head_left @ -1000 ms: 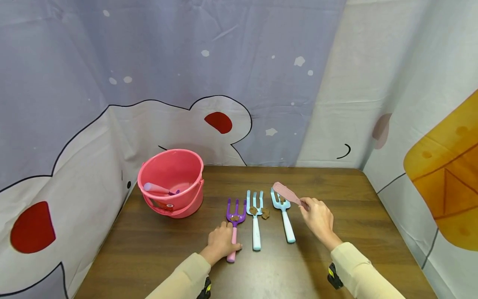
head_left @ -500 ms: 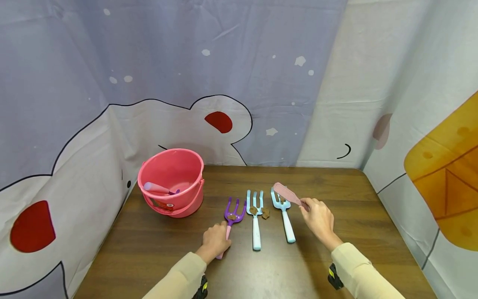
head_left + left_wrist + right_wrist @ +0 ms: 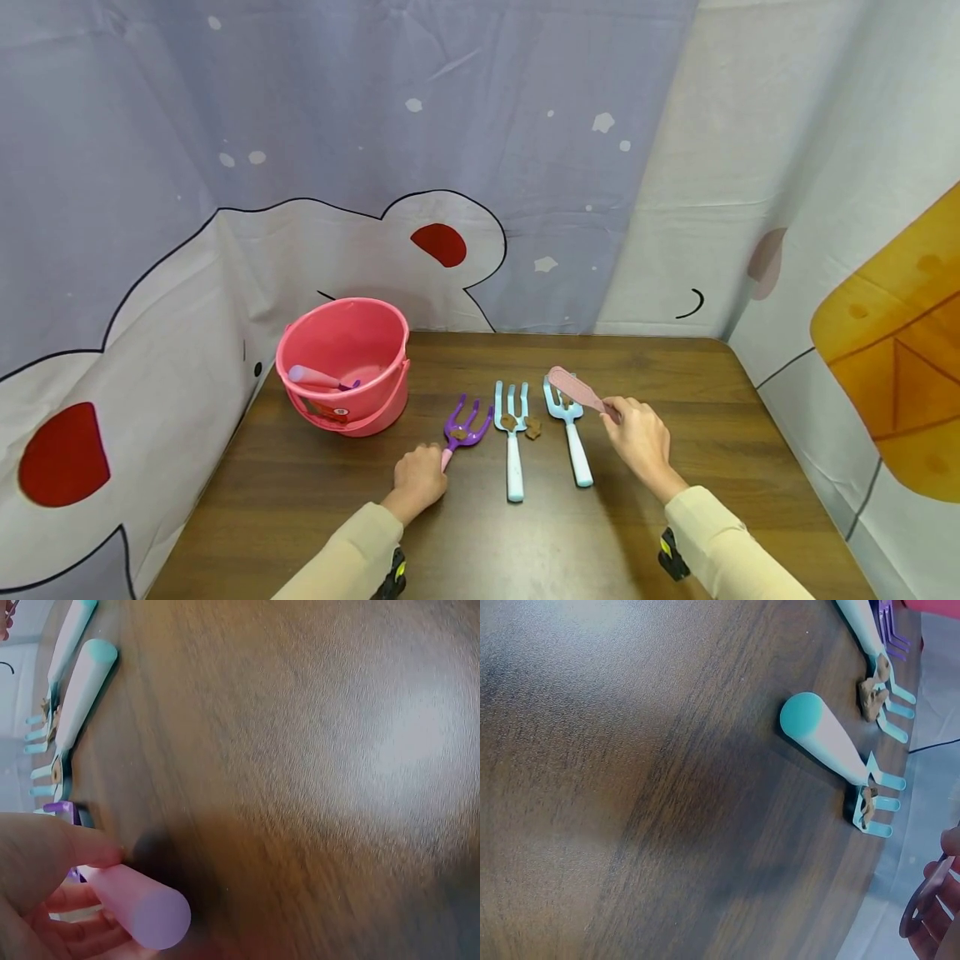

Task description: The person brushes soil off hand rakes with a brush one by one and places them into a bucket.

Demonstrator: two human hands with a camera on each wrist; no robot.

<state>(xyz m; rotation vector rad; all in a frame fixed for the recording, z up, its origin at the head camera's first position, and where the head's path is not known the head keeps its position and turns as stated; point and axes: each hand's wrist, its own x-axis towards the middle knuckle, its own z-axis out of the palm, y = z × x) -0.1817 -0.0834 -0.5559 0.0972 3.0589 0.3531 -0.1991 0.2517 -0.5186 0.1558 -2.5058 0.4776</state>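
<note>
Holding purple fork [image 3: 474,438] in curled left hand [image 3: 419,475], just left of two blue forks [image 3: 514,471]; pinching pink scraper [image 3: 573,387] in right hand [image 3: 637,435]. Seemingly positioning the fork; next, keep brown lump [image 3: 459,434] balanced.

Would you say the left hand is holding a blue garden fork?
No, the left hand grips the purple garden fork by its pink handle.

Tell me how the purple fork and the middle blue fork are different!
The purple fork has a pink handle; the middle blue fork has a white handle. The left hand grips the purple fork; no hand touches the middle blue fork. Both have three prongs, and each carries a brown lump.
</note>
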